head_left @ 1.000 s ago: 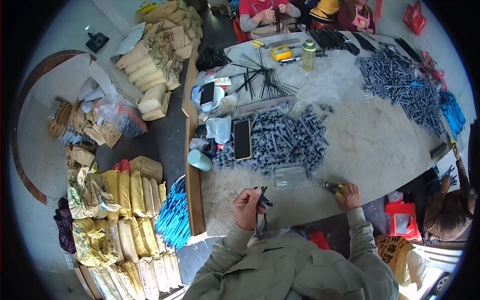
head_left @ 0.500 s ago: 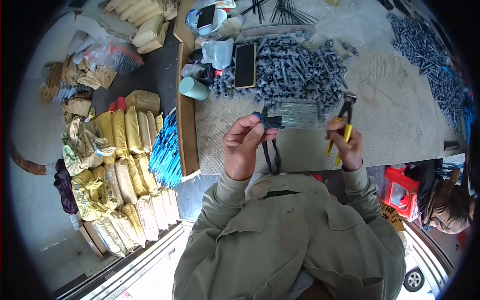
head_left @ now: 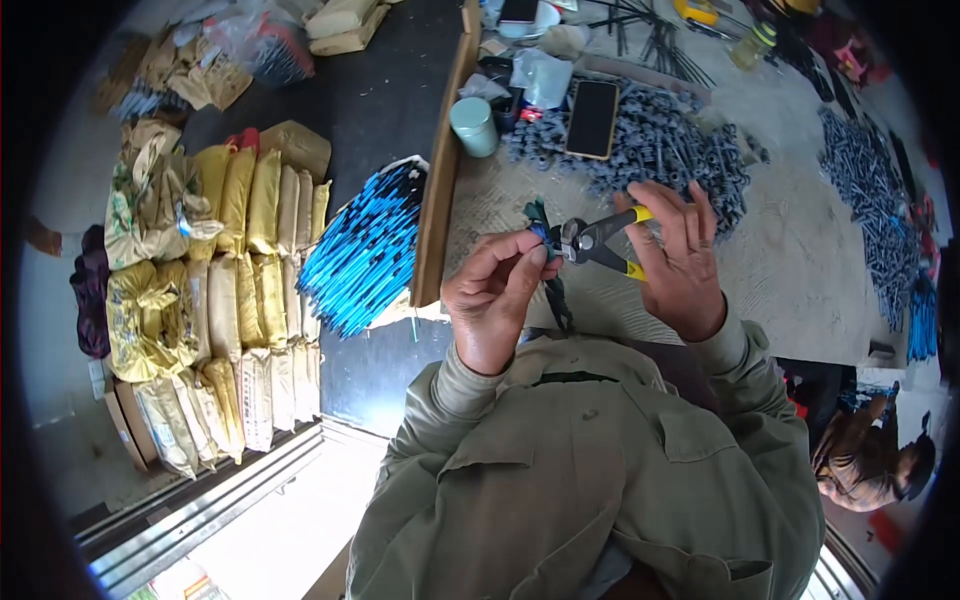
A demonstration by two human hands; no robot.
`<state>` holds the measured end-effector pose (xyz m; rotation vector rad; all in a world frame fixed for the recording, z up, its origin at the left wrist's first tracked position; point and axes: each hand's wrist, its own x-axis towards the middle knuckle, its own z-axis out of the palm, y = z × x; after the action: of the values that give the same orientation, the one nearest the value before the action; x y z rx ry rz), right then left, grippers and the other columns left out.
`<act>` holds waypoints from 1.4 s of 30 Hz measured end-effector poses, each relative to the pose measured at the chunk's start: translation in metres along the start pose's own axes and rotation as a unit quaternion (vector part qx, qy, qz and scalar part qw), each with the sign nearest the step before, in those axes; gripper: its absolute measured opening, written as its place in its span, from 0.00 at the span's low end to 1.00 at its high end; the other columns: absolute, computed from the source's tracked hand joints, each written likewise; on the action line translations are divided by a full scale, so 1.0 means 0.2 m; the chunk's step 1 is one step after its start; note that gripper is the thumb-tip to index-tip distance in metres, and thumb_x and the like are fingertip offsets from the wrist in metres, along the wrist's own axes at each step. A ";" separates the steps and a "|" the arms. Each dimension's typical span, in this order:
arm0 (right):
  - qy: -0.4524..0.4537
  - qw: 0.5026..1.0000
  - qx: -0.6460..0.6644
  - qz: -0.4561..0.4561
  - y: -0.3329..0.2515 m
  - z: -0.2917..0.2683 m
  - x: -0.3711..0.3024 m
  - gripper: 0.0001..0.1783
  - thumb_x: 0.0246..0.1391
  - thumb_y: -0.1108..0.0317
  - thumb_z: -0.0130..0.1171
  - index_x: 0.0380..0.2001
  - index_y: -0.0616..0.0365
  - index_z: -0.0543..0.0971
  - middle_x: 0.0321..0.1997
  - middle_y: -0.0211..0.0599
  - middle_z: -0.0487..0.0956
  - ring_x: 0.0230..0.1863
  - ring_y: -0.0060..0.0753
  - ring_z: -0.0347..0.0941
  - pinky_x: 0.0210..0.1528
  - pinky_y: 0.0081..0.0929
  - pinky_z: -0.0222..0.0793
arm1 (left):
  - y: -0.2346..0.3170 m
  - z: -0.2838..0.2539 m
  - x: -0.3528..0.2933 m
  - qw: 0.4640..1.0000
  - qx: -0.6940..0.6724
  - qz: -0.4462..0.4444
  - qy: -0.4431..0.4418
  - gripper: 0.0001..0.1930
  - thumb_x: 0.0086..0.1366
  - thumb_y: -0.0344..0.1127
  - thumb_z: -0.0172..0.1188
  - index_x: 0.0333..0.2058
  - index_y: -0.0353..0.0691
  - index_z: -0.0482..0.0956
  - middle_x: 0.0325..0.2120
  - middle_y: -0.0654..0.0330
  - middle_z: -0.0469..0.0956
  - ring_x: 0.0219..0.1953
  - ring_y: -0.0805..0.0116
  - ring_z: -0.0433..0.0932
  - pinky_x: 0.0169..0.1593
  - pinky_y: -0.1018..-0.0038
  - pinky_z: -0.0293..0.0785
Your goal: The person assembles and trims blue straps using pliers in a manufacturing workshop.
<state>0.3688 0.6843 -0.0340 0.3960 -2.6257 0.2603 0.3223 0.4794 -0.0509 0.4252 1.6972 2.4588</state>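
In my left hand (head_left: 492,295), thumb and fingers pinch a small dark piece with a blue part; I cannot make out its kind. A dark green strip (head_left: 556,298) sticks out above these fingers and hangs below them. My right hand (head_left: 682,262) holds end-cutting pincers (head_left: 602,243) with black jaws and yellow handles. The handles are spread apart, and the fingers lie loosely along them. The pincers' head points left and meets the small piece at my left fingertips. Whether the jaws grip it is too small to tell.
Grey plastic fittings (head_left: 660,140) are heaped beyond my hands, with a phone (head_left: 593,118) on them. A wooden edge board (head_left: 445,190) bounds the table at left, near a green jar (head_left: 473,127). Blue rods (head_left: 365,255) and packed bags (head_left: 232,300) lie further left. Another person (head_left: 865,450) is at right.
The pincers have moved left from beside my right thigh side to the piece in my left hand, their handles now spread. My view has shifted left.
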 end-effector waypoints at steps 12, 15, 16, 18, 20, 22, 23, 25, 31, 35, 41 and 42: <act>-0.015 0.991 0.075 -0.114 -0.37 0.21 0.29 0.15 0.44 0.78 0.54 0.39 0.63 0.71 0.56 0.42 0.65 0.58 0.45 0.64 0.64 0.56 0.41 | 0.16 -0.45 -0.15 0.983 -0.139 -0.067 0.101 0.09 0.63 0.23 0.55 0.42 0.30 0.76 0.31 0.55 0.79 0.31 0.68 0.80 0.37 0.74 0.79; -0.021 0.986 0.096 -0.138 -0.44 0.22 0.33 0.14 0.43 0.80 0.54 0.37 0.63 0.70 0.56 0.42 0.65 0.58 0.44 0.64 0.64 0.58 0.40 | 0.17 -0.50 -0.20 0.977 -0.178 -0.039 0.110 0.09 0.63 0.24 0.55 0.42 0.30 0.76 0.31 0.57 0.79 0.31 0.69 0.80 0.37 0.75 0.78; -0.022 0.984 0.096 -0.148 -0.46 0.22 0.34 0.14 0.43 0.81 0.54 0.37 0.63 0.70 0.56 0.42 0.65 0.58 0.44 0.64 0.64 0.59 0.40 | 0.18 -0.51 -0.21 0.976 -0.179 -0.036 0.117 0.09 0.63 0.24 0.55 0.42 0.30 0.76 0.31 0.57 0.79 0.31 0.69 0.80 0.37 0.75 0.78; -0.022 0.982 0.094 -0.165 -0.50 0.23 0.37 0.14 0.44 0.81 0.54 0.38 0.62 0.70 0.56 0.42 0.64 0.58 0.44 0.64 0.64 0.60 0.39 | 0.18 -0.53 -0.23 0.981 -0.140 0.019 0.132 0.09 0.63 0.24 0.55 0.42 0.30 0.76 0.32 0.57 0.77 0.31 0.70 0.79 0.37 0.76 0.77; -0.019 0.980 0.093 -0.172 -0.53 0.25 0.37 0.13 0.48 0.79 0.52 0.40 0.62 0.71 0.55 0.39 0.65 0.58 0.41 0.64 0.64 0.60 0.38 | 0.19 -0.55 -0.25 0.981 -0.121 0.049 0.143 0.09 0.63 0.23 0.55 0.42 0.30 0.76 0.32 0.58 0.77 0.31 0.70 0.79 0.37 0.76 0.77; -0.010 0.981 0.087 -0.175 -0.55 0.26 0.37 0.12 0.57 0.73 0.49 0.44 0.61 0.74 0.55 0.35 0.65 0.57 0.37 0.64 0.64 0.60 0.37 | 0.20 -0.56 -0.27 0.984 -0.047 0.073 0.157 0.08 0.63 0.22 0.55 0.41 0.29 0.76 0.33 0.58 0.75 0.32 0.71 0.78 0.38 0.77 0.76; -0.012 0.980 0.086 -0.178 -0.55 0.27 0.37 0.12 0.57 0.73 0.49 0.44 0.61 0.74 0.55 0.35 0.65 0.57 0.37 0.64 0.64 0.60 0.37 | 0.21 -0.56 -0.28 0.983 -0.010 0.085 0.163 0.08 0.63 0.22 0.55 0.41 0.29 0.76 0.34 0.59 0.74 0.33 0.72 0.78 0.38 0.78 0.76; -0.007 0.980 0.077 -0.183 -0.56 0.27 0.38 0.13 0.57 0.73 0.50 0.45 0.62 0.74 0.55 0.35 0.65 0.57 0.36 0.64 0.64 0.61 0.37 | 0.21 -0.57 -0.29 0.982 0.007 0.091 0.164 0.08 0.63 0.21 0.55 0.41 0.29 0.76 0.35 0.59 0.74 0.33 0.72 0.78 0.38 0.78 0.76; -0.021 0.983 0.052 -0.176 -0.59 0.27 0.39 0.14 0.58 0.72 0.49 0.47 0.62 0.73 0.56 0.35 0.65 0.58 0.36 0.64 0.64 0.61 0.37 | 0.25 -0.56 -0.29 0.975 0.072 0.091 0.188 0.06 0.62 0.21 0.55 0.38 0.28 0.77 0.31 0.59 0.75 0.29 0.73 0.77 0.35 0.78 0.74; -0.026 0.985 0.030 -0.169 -0.60 0.28 0.38 0.16 0.59 0.71 0.48 0.50 0.62 0.73 0.56 0.36 0.65 0.58 0.36 0.64 0.64 0.62 0.37 | 0.24 -0.57 -0.28 0.977 0.045 0.059 0.202 0.06 0.62 0.21 0.55 0.38 0.28 0.77 0.30 0.60 0.75 0.29 0.73 0.77 0.35 0.79 0.74; -0.038 0.985 0.002 -0.167 -0.61 0.30 0.39 0.19 0.58 0.72 0.47 0.52 0.62 0.72 0.57 0.36 0.64 0.58 0.36 0.64 0.64 0.62 0.36 | 0.23 -0.60 -0.26 0.969 0.122 0.087 0.197 0.06 0.62 0.21 0.55 0.38 0.28 0.77 0.30 0.60 0.75 0.30 0.75 0.77 0.34 0.80 0.74; -0.040 0.986 -0.005 -0.164 -0.61 0.30 0.40 0.19 0.58 0.72 0.47 0.52 0.62 0.72 0.56 0.36 0.64 0.58 0.36 0.64 0.64 0.62 0.36 | 0.21 -0.61 -0.25 0.962 0.159 0.108 0.194 0.06 0.62 0.21 0.55 0.38 0.29 0.77 0.30 0.60 0.75 0.30 0.75 0.77 0.33 0.80 0.74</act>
<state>0.3149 0.5359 -0.0355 0.8409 -2.5848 0.1240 0.3364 0.3413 -0.0595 0.1682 2.3371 2.5492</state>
